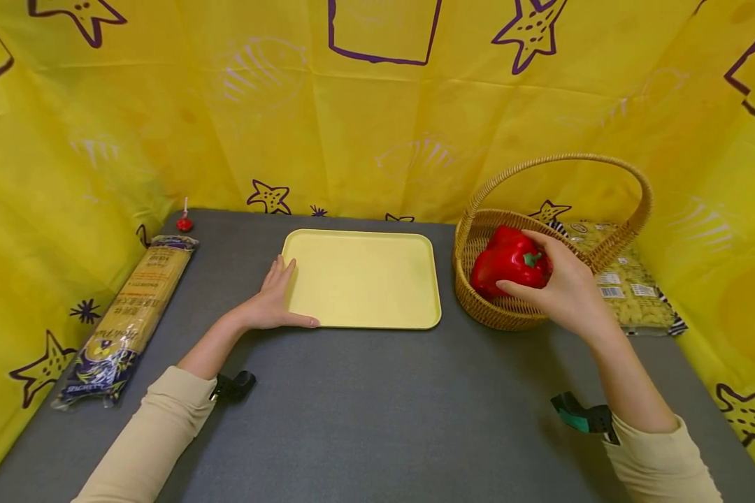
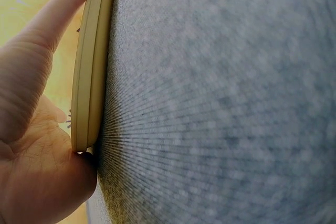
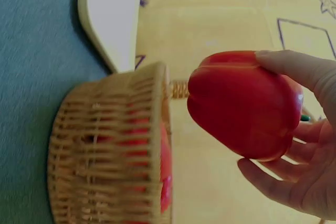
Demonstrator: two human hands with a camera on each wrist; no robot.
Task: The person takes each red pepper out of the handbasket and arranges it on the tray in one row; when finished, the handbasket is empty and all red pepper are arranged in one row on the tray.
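Note:
My right hand (image 1: 569, 283) grips a red bell pepper (image 1: 509, 262) with a green stem, thumb on one side and fingers on the other. In the right wrist view the pepper (image 3: 244, 106) is raised above the rim of the wicker basket (image 3: 105, 156). More red shows inside the basket, through the weave and at its rim. At the left end of a pale yellow tray (image 1: 365, 279), my left hand (image 1: 270, 300) is spread around the near corner, thumb stretched along the front edge. The left wrist view shows the palm against the tray's corner (image 2: 92, 66).
A tall arched handle (image 1: 560, 161) rises over the basket. Behind the basket to the right lies a clear bag of pasta (image 1: 635, 297). A long spaghetti packet (image 1: 132, 307) and a small red thing with a white stick (image 1: 184, 223) lie at left. A yellow curtain (image 1: 365, 140) surrounds the grey table (image 1: 384, 419).

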